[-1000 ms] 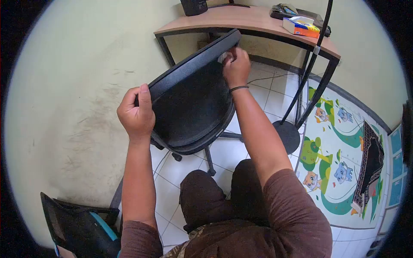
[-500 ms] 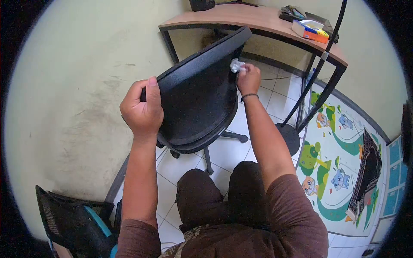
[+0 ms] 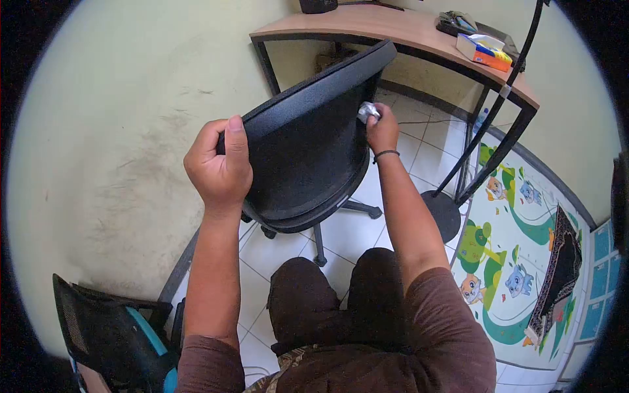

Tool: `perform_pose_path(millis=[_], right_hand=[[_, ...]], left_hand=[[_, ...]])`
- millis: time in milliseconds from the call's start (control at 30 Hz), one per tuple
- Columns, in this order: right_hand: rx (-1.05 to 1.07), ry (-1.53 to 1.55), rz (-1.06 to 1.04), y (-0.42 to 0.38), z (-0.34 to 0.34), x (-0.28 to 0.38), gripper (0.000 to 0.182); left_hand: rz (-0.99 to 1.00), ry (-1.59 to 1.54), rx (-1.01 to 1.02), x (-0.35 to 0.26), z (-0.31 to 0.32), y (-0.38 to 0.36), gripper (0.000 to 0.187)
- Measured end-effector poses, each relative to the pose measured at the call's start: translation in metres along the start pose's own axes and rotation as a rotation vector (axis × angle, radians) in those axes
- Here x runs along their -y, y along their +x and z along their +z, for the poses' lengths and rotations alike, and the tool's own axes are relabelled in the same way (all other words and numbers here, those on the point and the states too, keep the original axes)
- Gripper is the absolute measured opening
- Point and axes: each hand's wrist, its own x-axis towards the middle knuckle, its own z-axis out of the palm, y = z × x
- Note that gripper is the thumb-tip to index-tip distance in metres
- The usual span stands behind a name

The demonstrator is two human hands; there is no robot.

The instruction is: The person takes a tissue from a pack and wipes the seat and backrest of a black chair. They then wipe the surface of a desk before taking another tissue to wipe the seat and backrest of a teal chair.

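Observation:
In front of me stands a black office chair (image 3: 308,150), its backrest turned towards me and its wheeled base on the tiles. My left hand (image 3: 219,160) is closed around the left end of the backrest's top edge, thumb on my side. A crumpled white tissue (image 3: 368,112) is pinched in my right hand (image 3: 382,130), against or very close to the right edge of the backrest. Some of the right fingertips are hidden behind the tissue and hand.
A curved wooden desk (image 3: 367,25) with black legs stands behind the chair, carrying a tissue box (image 3: 485,52). A black stand (image 3: 442,213) rises at the right beside a cartoon play mat (image 3: 498,262). Another mesh chair (image 3: 108,327) is at lower left; a scuffed wall (image 3: 131,144) flanks the left.
My right hand has moved slightly down along the backrest's right edge with the tissue. The left hand keeps its grip. The whole view has shifted a little.

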Motion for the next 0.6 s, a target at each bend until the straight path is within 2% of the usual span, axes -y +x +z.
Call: perform_pose_path(millis=[33,100,133,167,233,400,533,600], right_hand=[[-0.003,0.001,0.000,-0.005,0.007,-0.009,0.029],[0.293,-0.171,0.011,-0.012,0.017,-0.020,0.024],[0.332,-0.445,-0.007,-0.014,0.019,-0.023,0.021],[0.330,-0.444,-0.012,-0.016,0.020,-0.028,0.021],[0.370,-0.642,-0.003,-0.018,0.016,-0.032,0.022],[0.517,-0.702,0.018,-0.030,0.017,-0.023,0.024],[0.860,-0.669,0.074,-0.073,-0.017,0.017,0.025],[1.132,-0.618,-0.189,-0.085,-0.034,0.028,0.022]], left_hand=[[0.002,-0.023,0.000,0.000,0.000,0.000,0.027],[0.012,-0.018,-0.004,0.003,0.001,-0.001,0.027],[0.016,-0.012,-0.004,0.004,0.000,-0.001,0.026],[0.018,-0.012,-0.009,0.004,-0.001,-0.001,0.026],[0.033,-0.012,-0.001,0.004,-0.001,-0.001,0.024],[-0.005,-0.070,-0.004,0.005,-0.002,0.000,0.024],[0.002,-0.079,-0.011,0.009,-0.007,0.000,0.025],[0.018,-0.067,-0.020,0.014,-0.009,0.002,0.025]])
